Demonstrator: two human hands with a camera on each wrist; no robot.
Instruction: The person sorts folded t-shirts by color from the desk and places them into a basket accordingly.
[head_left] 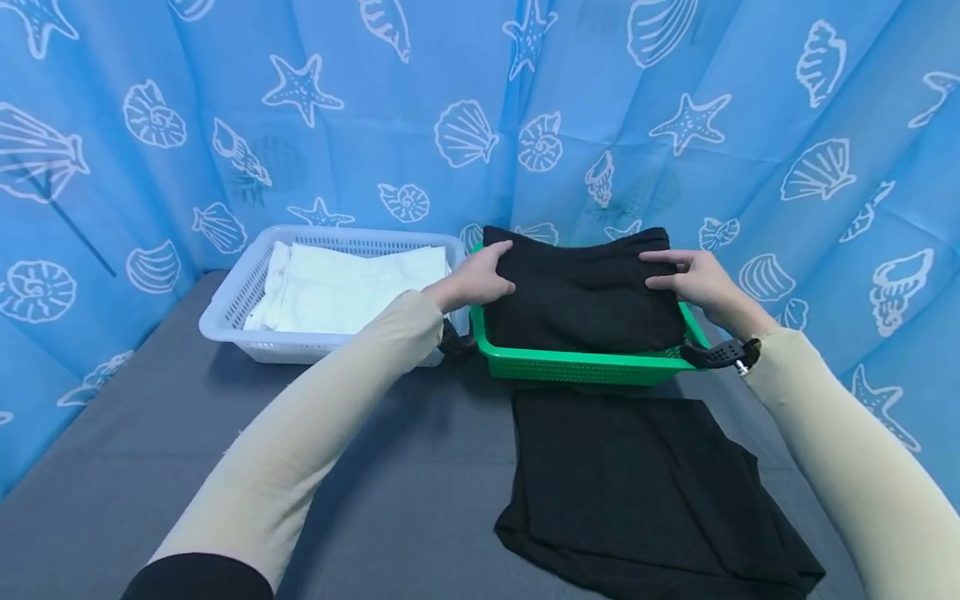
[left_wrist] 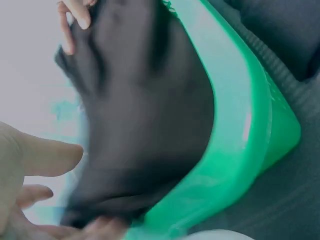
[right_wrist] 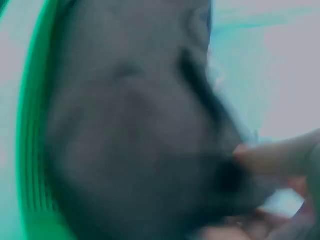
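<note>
A folded black garment lies in the green basket, its far corners standing above the rim. My left hand is at the garment's left end, thumb spread away from the fingers. In the left wrist view, the thumb stands apart from the black cloth, while blurred fingertips overlap its near end. Over the right end, my right hand has its fingers extended and touching the cloth. The right wrist view is blurred, with the thumb at the garment's edge.
Left of the green basket stands a white basket holding folded white cloth. Another black garment is spread on the grey table cover in front. A blue curtain with shell prints hangs behind.
</note>
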